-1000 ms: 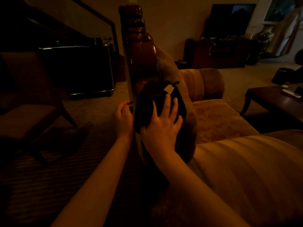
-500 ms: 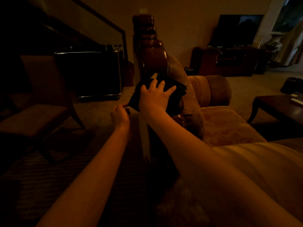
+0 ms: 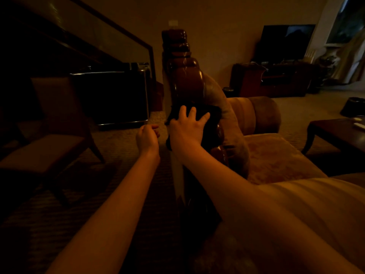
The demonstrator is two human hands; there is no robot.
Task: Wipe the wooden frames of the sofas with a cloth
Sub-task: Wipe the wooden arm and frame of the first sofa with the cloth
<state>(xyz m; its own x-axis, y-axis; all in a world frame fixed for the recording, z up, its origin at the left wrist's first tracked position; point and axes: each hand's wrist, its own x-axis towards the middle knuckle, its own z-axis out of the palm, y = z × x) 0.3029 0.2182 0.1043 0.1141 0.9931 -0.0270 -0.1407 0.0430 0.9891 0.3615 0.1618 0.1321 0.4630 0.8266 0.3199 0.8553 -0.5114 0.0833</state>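
Right now my right hand [image 3: 187,127] lies with spread, nearly straight fingers on the dark cloth [image 3: 209,123], pressing it flat against the top rail of the carved wooden frame [image 3: 183,82] along the sofa's back edge. My left hand [image 3: 147,137] hangs just beside the frame's outer face, fingers curled loosely; whether it pinches a corner of cloth I cannot tell in this gloom.

To do this stroke well, I judge the palm should keep even pressure and follow the rail's curves, letting the cloth wrap over both edges so the grooves between the carved lobes get reached, while the left hand steadies the outer side. The padded cushion [image 3: 223,107] touches the rail on the inner edge, so I would keep the cloth on the wood.

Counting: one cloth, one frame under the hands, two hands. One sofa [image 3: 276,155] shows plainly; one side chair [image 3: 45,147] stands at the left, one low table [image 3: 339,133] at the right edge.
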